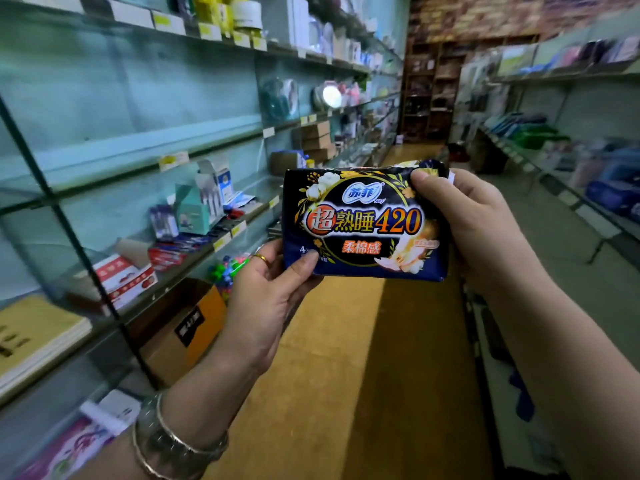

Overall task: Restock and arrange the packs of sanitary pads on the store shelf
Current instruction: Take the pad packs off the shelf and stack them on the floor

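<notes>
You hold a dark blue pack of sanitary pads up in the aisle, label facing you, probably to check it before shelving. Your left hand pinches its lower left corner with its thumb on the front; your right hand grips the right end. The glass shelf stands to your left.

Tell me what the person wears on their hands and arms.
The left hand has a gold ring on one finger; its wrist carries a silver metal watch and a thin silver bangle. The right hand shows no jewellery. No sleeves show on either arm.
</notes>
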Motion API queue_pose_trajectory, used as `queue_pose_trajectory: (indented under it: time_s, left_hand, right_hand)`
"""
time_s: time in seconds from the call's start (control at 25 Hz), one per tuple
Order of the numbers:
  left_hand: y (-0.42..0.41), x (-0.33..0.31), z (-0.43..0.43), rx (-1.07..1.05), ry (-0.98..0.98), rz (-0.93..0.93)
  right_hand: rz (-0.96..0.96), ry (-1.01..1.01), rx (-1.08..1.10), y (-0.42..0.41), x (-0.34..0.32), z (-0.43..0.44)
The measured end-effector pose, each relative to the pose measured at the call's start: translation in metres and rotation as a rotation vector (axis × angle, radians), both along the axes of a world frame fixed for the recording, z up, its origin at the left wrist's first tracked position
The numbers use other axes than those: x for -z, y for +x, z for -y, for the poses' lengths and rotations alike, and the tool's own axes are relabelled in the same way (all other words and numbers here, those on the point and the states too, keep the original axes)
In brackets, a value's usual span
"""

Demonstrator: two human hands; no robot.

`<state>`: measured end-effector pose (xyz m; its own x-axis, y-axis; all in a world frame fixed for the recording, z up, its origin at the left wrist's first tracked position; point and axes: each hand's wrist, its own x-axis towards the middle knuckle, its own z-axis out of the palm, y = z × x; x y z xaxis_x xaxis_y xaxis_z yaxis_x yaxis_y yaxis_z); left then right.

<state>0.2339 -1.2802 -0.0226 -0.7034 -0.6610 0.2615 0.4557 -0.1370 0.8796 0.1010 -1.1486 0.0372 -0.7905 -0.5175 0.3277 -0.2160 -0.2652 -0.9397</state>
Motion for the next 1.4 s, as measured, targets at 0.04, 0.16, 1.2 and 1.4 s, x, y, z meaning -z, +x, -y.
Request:
queue_pose_trajectory:
  time_s: [0.04,0.16,1.2,1.4]
  left_hand:
    - [-0.010,-0.004,0.015,0.022,-0.017,0.007]
    - [-0.045,-0.006,0.059,0.120,-0.058,0.012]
    - [-0.458,-0.013,0.085,0.544,-0.113,0.005]
    - [-0.526,-0.009,0.062,0.686,-0.081,-0.012]
  right_hand:
    - [0.007,-0.007,0.016,-0.006,-0.003,0.010]
    - [-0.004,-0.035,0.107,-0.028,-0.005,0.037]
    - [-0.026,-0.059,0.488,-0.366,-0.008,0.022]
    - [-0.039,-0.030,0.639,-0.411,-0.004,-0.003]
